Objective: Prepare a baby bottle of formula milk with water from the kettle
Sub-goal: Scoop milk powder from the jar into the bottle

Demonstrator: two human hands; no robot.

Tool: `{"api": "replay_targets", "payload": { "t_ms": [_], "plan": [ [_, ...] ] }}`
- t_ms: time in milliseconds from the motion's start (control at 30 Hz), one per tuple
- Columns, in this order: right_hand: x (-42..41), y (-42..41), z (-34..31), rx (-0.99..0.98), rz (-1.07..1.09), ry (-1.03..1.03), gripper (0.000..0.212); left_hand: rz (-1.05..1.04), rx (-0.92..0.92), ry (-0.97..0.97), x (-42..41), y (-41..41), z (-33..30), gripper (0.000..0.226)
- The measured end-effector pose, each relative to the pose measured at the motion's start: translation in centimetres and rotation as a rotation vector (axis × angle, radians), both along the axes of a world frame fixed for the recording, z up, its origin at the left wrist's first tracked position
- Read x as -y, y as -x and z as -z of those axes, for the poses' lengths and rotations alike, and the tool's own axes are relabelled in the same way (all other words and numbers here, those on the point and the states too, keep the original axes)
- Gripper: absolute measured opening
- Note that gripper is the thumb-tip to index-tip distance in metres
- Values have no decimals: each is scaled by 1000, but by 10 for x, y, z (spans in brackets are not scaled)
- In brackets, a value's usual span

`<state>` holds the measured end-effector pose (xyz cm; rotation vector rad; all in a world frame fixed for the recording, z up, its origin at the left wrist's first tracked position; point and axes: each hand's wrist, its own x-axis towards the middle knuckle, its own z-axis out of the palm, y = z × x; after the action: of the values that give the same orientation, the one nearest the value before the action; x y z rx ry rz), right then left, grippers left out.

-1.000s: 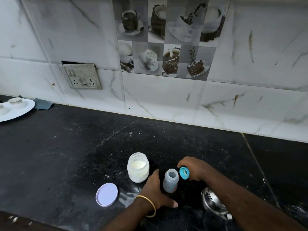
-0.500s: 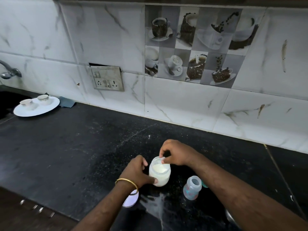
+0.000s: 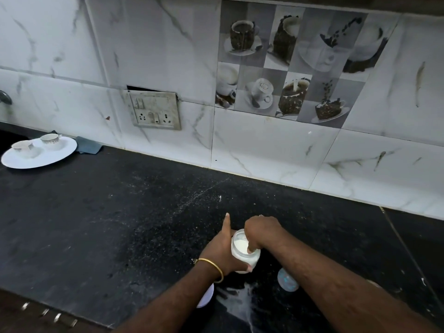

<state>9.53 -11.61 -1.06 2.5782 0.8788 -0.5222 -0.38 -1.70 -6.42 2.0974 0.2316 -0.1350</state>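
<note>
A clear jar (image 3: 243, 254) of white formula powder stands open on the black counter (image 3: 120, 224). My left hand (image 3: 222, 251) wraps around its left side, index finger pointing up. My right hand (image 3: 260, 233) reaches over the rim with its fingertips dipped inside the jar; whatever they hold is hidden. The small baby bottle (image 3: 287, 282) stands open just right of the jar, partly behind my right forearm. The jar's pale round lid (image 3: 206, 296) lies on the counter under my left wrist. No kettle is in view.
White powder is spilled on the counter (image 3: 240, 306) in front of the jar. A white plate (image 3: 60, 153) with two small cups sits far left beside a dark cloth (image 3: 89, 145). A switch and socket panel (image 3: 155, 112) is on the tiled wall.
My right hand left the bottle's blue cap and moved to the jar, fingers now inside it. My left hand took hold of the jar. The view shifted; the steel vessel left the frame.
</note>
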Motion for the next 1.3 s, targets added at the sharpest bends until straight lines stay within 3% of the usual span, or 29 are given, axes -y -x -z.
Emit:
{"api": "replay_targets", "payload": {
  "t_ms": [300, 633, 733, 800, 933, 1100, 1300],
  "plan": [
    [-5, 9, -1, 4, 9, 40, 36, 2, 33, 16, -3, 0, 7, 142],
    [-1, 22, -10, 5, -11, -191, 5, -18, 68, 38, -4, 6, 15, 141],
    [0, 22, -5, -36, 22, -198, 30, -22, 71, 45, -3, 7, 16, 141],
    [2, 20, -3, -89, 63, -221, 35, -25, 72, 45, -4, 7, 19, 142],
    [7, 12, -5, -238, 182, -298, 26, -34, 70, 37, -4, 7, 22, 143],
    [27, -4, -14, -213, 308, -466, 17, -32, 76, 26, -4, 6, 26, 144],
    [55, -20, -21, -255, 393, -613, 25, -32, 94, 11, -1, 8, 29, 139]
  ]
}}
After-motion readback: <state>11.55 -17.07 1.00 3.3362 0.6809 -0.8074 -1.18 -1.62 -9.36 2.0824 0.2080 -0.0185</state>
